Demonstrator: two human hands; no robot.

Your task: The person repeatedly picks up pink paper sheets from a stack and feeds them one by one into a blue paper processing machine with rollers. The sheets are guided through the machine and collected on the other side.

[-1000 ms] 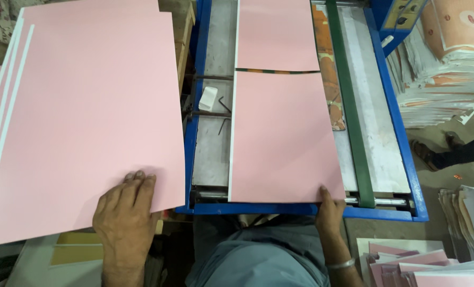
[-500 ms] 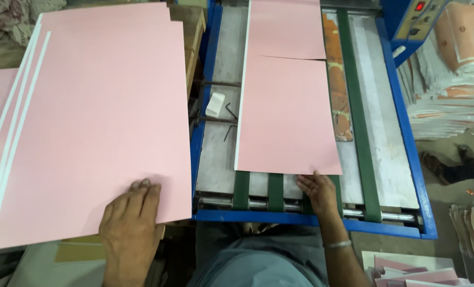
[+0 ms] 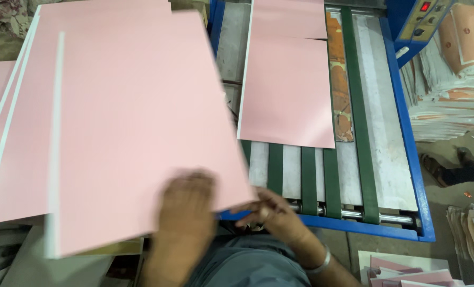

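A large pink sheet (image 3: 141,127) lies tilted on top of a stack of pink sheets (image 3: 14,154) at the left. My left hand (image 3: 186,212) presses flat on its near edge. My right hand (image 3: 271,212) grips the sheet's near right corner, at the front of the blue-framed conveyor (image 3: 407,154). Another pink sheet (image 3: 290,90) rides on the green belts (image 3: 306,175) farther up, with a third pink sheet (image 3: 290,18) beyond it at the machine's far end.
A blue control box (image 3: 423,21) with a red button stands at the far right of the machine. Stacks of printed paper (image 3: 455,79) sit to the right, more pink and white sheets (image 3: 407,271) at the lower right. A foot in a sandal (image 3: 449,159) is on the floor.
The sheet on the belts has travelled away from me, baring the green belts. My right hand left that sheet and took the corner of the top stack sheet, which has shifted right and tilted.
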